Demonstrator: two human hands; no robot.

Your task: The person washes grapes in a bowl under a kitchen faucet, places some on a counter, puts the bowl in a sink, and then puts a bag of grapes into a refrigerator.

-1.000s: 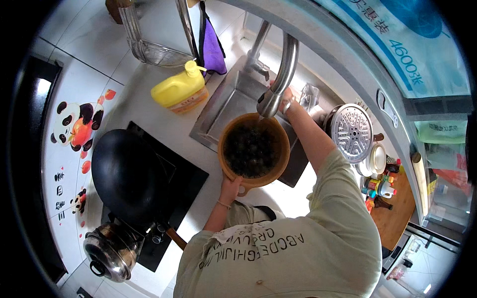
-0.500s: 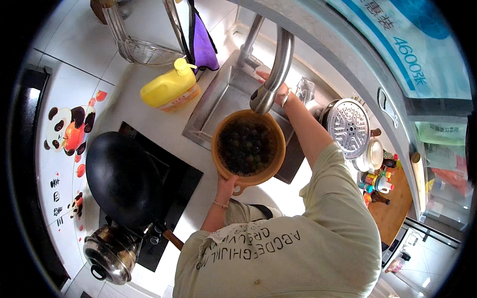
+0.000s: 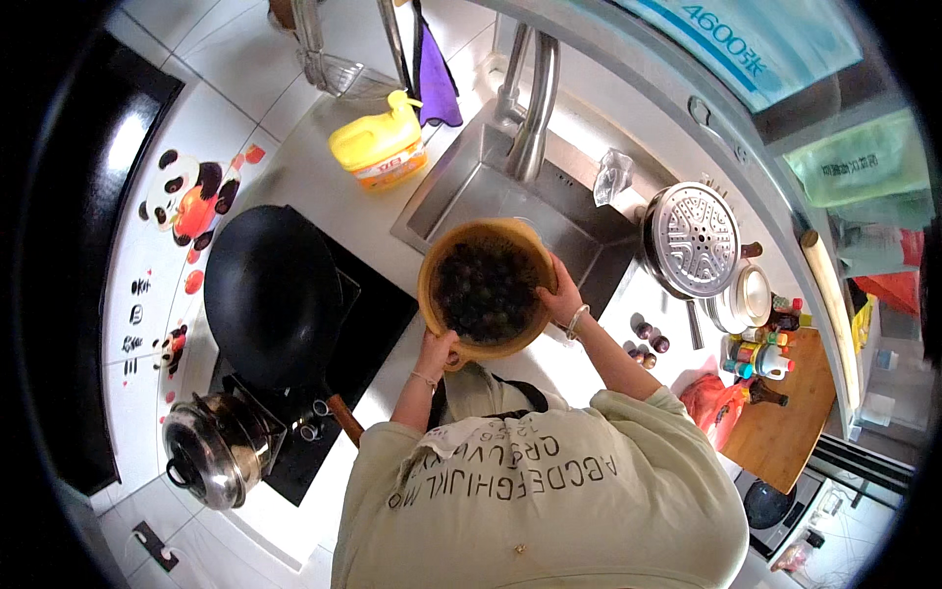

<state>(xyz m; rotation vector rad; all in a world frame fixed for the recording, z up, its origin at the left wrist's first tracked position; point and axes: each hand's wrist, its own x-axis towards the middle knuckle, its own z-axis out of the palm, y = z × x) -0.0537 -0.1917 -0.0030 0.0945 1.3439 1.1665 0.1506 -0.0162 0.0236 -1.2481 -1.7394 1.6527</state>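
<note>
A tan plastic basin (image 3: 429, 285) stands at the near edge of the sink, holding many dark, round fruits (image 3: 488, 294) that look like grapes or plums. My left hand (image 3: 438, 351) is closed on the basin's near left rim. On the right side, my right hand (image 3: 562, 292) grips the rim with the thumb inside. Beyond the basin lies the steel sink (image 3: 461, 187), with the faucet (image 3: 531, 152) over it. Whether the basin rests on the sink edge or is held up cannot be made out.
To the left, a black wok (image 3: 270, 294) sits on the stove, with a lidded steel pot (image 3: 211, 461) nearer. A yellow detergent jug (image 3: 381, 147) stands behind. Several purple fruits (image 3: 650, 339), a perforated steamer plate (image 3: 697, 240) and a red bag (image 3: 713, 407) lie right.
My right hand has come back from beside the faucet and taken hold of the basin's right rim. My left hand stays on the basin. The view has shifted a little.
</note>
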